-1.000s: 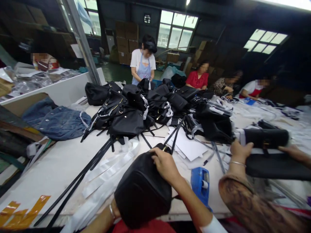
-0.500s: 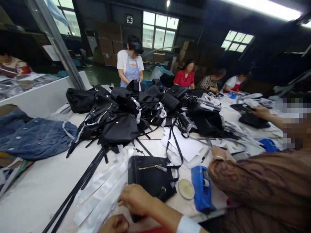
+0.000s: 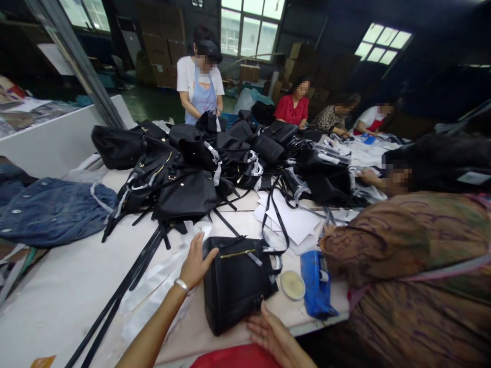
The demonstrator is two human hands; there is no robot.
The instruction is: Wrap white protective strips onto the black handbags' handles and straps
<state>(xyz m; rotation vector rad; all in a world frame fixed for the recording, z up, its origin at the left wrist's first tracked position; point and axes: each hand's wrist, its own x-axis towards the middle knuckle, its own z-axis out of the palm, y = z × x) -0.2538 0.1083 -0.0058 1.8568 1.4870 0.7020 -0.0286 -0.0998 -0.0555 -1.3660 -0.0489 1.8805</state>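
A small black backpack with a gold front zipper lies on the table before me. My left hand, a bracelet at its wrist, is at the backpack's upper left corner, fingers stretched and thumb apart. Near the lower right edge, by a small metal fastener, my right hand is open with its fingers extended. Whether the fingertips press on the backpack I cannot tell. White paper strips lie to the left, partly behind my left forearm.
A blue tape dispenser and a round pale disc stand right of the backpack. Black bags are piled behind it. White sheets lie nearby. A co-worker leans in at right. A denim garment lies at left.
My left hand has moved up to the backpack's upper left corner. My right hand has gone from its left side to the lower right edge. The co-worker leans further in.
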